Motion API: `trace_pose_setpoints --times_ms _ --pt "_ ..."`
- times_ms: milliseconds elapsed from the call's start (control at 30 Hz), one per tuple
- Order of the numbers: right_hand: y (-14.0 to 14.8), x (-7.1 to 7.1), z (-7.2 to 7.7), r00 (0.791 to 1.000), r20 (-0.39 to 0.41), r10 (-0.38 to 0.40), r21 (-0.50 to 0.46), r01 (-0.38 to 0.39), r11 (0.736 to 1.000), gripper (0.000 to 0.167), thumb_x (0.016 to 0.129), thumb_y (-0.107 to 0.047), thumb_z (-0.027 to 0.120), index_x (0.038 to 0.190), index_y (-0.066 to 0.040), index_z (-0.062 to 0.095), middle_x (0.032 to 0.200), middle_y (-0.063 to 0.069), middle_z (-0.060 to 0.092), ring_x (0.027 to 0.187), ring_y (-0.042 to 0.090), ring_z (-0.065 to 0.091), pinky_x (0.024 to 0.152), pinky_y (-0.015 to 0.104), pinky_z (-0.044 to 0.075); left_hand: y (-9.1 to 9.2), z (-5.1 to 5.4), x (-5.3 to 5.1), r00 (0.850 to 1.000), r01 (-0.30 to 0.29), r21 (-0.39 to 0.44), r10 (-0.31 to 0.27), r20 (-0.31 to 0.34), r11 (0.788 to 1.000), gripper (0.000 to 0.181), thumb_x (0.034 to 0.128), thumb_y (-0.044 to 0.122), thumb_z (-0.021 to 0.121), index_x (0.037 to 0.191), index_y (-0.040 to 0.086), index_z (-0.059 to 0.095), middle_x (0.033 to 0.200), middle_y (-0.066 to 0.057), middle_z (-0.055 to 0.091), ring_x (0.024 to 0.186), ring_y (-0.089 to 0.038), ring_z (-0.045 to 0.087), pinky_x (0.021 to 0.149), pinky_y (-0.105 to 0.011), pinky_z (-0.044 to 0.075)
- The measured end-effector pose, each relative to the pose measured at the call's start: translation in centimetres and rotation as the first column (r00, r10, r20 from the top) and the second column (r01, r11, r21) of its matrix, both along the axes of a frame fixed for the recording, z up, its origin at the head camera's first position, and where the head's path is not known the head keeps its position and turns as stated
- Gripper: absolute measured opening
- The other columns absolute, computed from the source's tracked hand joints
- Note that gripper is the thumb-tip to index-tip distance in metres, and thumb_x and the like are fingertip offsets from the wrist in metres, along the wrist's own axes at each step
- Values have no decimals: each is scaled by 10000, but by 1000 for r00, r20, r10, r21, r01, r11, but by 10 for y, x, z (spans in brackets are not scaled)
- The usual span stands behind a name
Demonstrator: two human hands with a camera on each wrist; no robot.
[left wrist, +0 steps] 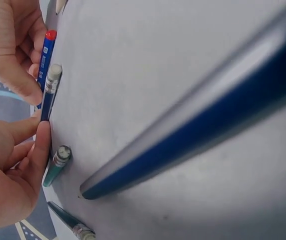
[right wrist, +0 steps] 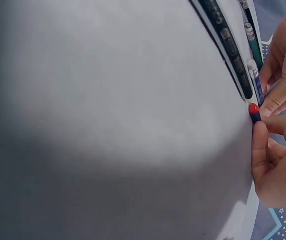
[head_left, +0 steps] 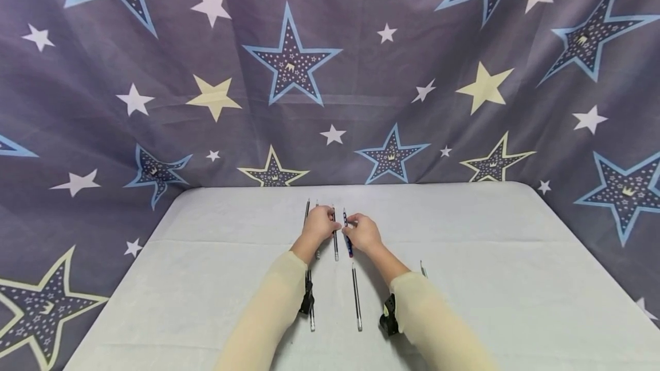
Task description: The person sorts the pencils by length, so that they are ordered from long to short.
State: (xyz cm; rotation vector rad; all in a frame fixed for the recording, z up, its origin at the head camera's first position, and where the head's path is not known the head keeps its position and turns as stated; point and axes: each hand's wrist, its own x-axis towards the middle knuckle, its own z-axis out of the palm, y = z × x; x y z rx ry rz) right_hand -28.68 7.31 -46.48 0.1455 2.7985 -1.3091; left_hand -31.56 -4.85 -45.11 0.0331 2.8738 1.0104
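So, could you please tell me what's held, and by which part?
The left hand pinches an eraser-tipped pencil, the right hand a red-ended pencil, both by the shaft.

A dark grey-purple fabric backdrop [head_left: 361,90] extends across the rear and along both sides, hanging in soft folds. Its print comprises large patterned stars outlined in light blue [head_left: 293,78], others outlined in pale yellow [head_left: 38,319], plain yellow stars [head_left: 213,97] and small white stars [head_left: 211,6]; a tiny crown [head_left: 290,67] marks the patterned ones. Before it lies a pale grey-white tabletop [head_left: 515,302], its far corners rounded, crossed by a faint horizontal crease [head_left: 464,241]. Illumination is diffuse in the head view; the right wrist view shows a broad, soft-edged shadow [right wrist: 133,210].
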Motion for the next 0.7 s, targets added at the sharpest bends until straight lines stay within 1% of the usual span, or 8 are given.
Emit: trace_pose_setpoints --times_ms 67,167,233,300,400,533,600,700 --pt "-1 1 0 1000 -12 1 21 -1 1000 310 865 -174 654 1149 -56 614 906 114 647 545 115 595 483 195 501 0 0 1 1000 -6 -14 6 1 1000 484 806 148 730 1250 30 576 949 -52 630 600 -109 614 652 -234 537" --pt "-1 1 0 999 -32 -1 22 2 1000 314 862 -176 658 1143 -42 618 1027 162 669 609 152 631 506 201 519 0 0 1 1000 0 -46 -1 -27 999 469 800 164 735 1227 30 594 958 -60 648 738 -151 626 747 -286 542" --pt "-1 1 0 999 -34 -8 -14 7 1000 312 860 -167 659 1136 -28 616 1085 185 660 600 159 638 495 213 536 0 0 2 999 7 -56 -10 -48 998 453 795 165 737 1206 27 606 961 -70 659 814 -182 626 800 -319 538" --pt "0 1 0 999 -29 -13 -68 11 998 304 860 -152 656 1126 -10 612 1097 205 652 550 157 630 469 229 545 0 0 1 998 17 -61 -21 -67 998 433 795 164 736 1189 28 617 961 -75 666 863 -198 612 837 -337 525" --pt "2 1 1 1000 -20 -13 -126 10 992 290 859 -143 650 1105 6 613 991 198 672 493 108 582 450 236 545 -2 0 2 997 27 -45 -30 -64 999 401 805 150 722 1176 35 621 959 -76 667 875 -203 610 853 -345 520" --pt "6 4 7 1000 -15 4 -134 -6 991 284 874 -152 632 1108 8 612 783 143 657 447 83 521 433 239 526 -5 4 4 996 56 -22 -57 -67 998 367 822 151 702 1160 32 621 939 -77 652 843 -198 592 828 -345 515" --pt "8 6 10 1000 -4 14 -128 -14 992 286 883 -158 622 1118 4 606 767 117 644 438 92 507 425 230 504 -6 7 6 995 74 -14 -75 -73 997 354 830 159 694 1151 27 622 938 -83 647 828 -193 585 805 -342 515" --pt "11 10 15 999 14 32 -125 -30 992 295 891 -172 610 1131 -1 598 815 114 647 437 102 505 419 212 469 -9 12 9 994 93 7 -93 -64 996 346 846 175 681 1151 24 619 968 -96 649 775 -178 601 739 -320 528"
